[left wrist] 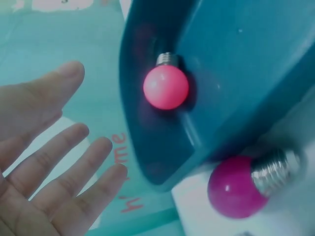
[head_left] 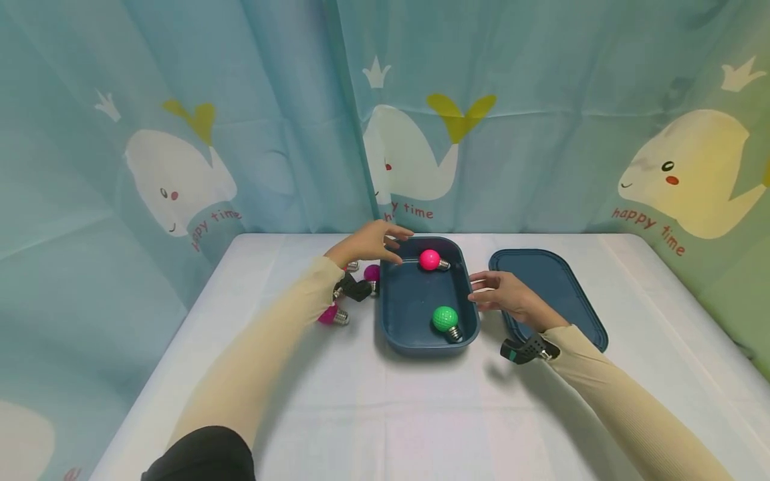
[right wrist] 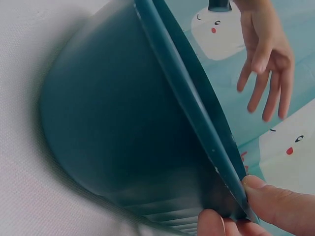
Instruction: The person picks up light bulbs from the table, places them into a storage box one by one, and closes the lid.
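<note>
A dark blue box holds a pink bulb near its far end and a green textured bulb at its near right corner. Over the far left rim hovers my left hand, fingers spread and holding nothing; in the left wrist view its palm shows beside the box. My right hand is at the right side of the box. In the right wrist view its thumb and fingers pinch the rim.
Left of the box lie a purple bulb and a magenta bulb, with another bulb partly hidden by the left wrist. A dark blue lid lies flat to the right, partly under the right forearm. A whale-print curtain hangs behind the table.
</note>
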Motion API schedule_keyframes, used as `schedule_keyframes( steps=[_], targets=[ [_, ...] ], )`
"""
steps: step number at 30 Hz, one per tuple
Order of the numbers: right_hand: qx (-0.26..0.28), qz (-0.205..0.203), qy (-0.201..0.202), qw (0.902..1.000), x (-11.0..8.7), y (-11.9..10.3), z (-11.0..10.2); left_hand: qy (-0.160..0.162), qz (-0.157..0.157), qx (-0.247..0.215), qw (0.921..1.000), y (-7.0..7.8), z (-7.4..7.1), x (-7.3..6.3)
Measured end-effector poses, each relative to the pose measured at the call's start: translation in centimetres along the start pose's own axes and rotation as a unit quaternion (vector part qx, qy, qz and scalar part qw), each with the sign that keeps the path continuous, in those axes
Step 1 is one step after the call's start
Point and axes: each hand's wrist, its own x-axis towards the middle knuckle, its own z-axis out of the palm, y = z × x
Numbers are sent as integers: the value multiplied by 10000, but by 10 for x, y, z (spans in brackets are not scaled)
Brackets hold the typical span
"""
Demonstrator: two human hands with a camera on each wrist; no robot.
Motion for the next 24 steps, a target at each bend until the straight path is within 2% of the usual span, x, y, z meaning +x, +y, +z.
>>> schedule_keyframes(
  steps=[10, 20, 24],
  targets=[
    [-22, 52, 23, 10000, 0, 0, 0, 3, 219, -24, 9998, -1, -9, -44],
    [7, 62, 21, 10000, 0, 2, -1, 437, 298, -160, 9985, -23, 0, -80],
    [33, 33, 8, 10000, 0, 2, -1, 563, 157, -118, 9982, -34, 5, -93]
  ],
)
